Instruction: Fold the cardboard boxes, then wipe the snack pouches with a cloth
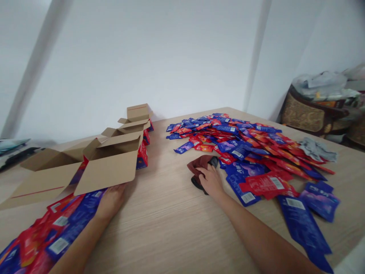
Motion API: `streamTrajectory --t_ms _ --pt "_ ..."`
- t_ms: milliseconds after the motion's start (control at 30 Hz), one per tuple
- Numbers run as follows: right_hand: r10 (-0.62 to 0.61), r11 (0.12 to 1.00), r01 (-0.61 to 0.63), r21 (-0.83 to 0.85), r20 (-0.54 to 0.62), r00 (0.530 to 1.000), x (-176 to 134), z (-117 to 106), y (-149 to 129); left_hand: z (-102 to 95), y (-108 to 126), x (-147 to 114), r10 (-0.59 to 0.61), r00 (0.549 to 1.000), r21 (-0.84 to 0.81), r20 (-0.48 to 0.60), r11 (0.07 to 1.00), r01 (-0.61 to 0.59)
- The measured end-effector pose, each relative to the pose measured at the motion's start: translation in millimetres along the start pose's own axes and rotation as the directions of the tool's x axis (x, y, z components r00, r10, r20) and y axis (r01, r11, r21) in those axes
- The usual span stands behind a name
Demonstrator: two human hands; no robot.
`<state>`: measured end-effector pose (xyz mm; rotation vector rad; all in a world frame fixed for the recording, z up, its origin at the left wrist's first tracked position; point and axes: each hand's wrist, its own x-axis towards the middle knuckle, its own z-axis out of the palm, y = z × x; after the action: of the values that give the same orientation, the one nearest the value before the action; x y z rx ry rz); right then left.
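Observation:
My right hand (210, 180) grips a dark red-brown, cloth-like item (196, 165) with black parts at its ends; its exact kind is unclear. The item rests on the table at the near-left edge of a big heap of blue and red foil packets (228, 142). My left hand (112, 198) is by the nearest open cardboard box (110, 171), partly under its front flap. That flap hides the fingers. Beside my left wrist lies another pile of blue and red packets (61, 224), several showing white barcode labels.
Several open boxes stand in a row on the left, reaching back to a far box (138, 112) near the white wall. A grey crumpled cloth (318, 149) lies at the heap's right. Beyond the wooden table (154, 228), a patterned armchair (303, 112) holds plastic bags.

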<state>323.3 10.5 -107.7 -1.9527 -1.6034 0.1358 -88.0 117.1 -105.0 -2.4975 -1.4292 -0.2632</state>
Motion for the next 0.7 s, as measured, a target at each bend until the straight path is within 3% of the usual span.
streamTrajectory --t_ms 167,267,367,433,533,600,700 --pt "-0.017 1.000 0.017 0.020 -0.001 1.000 1 1 -3 11.2 89 55 0.088 0.995 -0.266 -0.037 0.959 -0.095" --pt "-0.029 0.999 0.029 0.014 -0.012 1.000 2 0 -2 21.8 147 107 -0.057 0.995 -0.550 -0.084 0.835 0.002" --pt "-0.035 0.999 0.035 0.006 -0.015 0.999 2 0 -2 34.2 185 162 -0.183 0.978 -0.611 -0.102 0.787 0.083" --pt "-0.037 0.999 0.038 0.014 -0.024 0.999 2 1 -2 40.5 197 193 -0.244 0.965 -0.650 -0.095 0.749 0.125" --pt "-0.047 0.997 0.050 0.051 -0.056 0.997 2 2 -1 44.9 202 220 -0.334 0.943 -0.748 0.010 0.623 0.229" --pt "-0.051 0.993 0.061 0.098 -0.097 0.994 2 3 1 45.2 200 223 -0.356 0.932 -0.797 0.073 0.541 0.269" --pt "-0.035 0.981 0.069 0.180 -0.185 0.982 3 2 3 42.5 198 203 -0.339 0.937 -0.835 0.088 0.488 0.255"
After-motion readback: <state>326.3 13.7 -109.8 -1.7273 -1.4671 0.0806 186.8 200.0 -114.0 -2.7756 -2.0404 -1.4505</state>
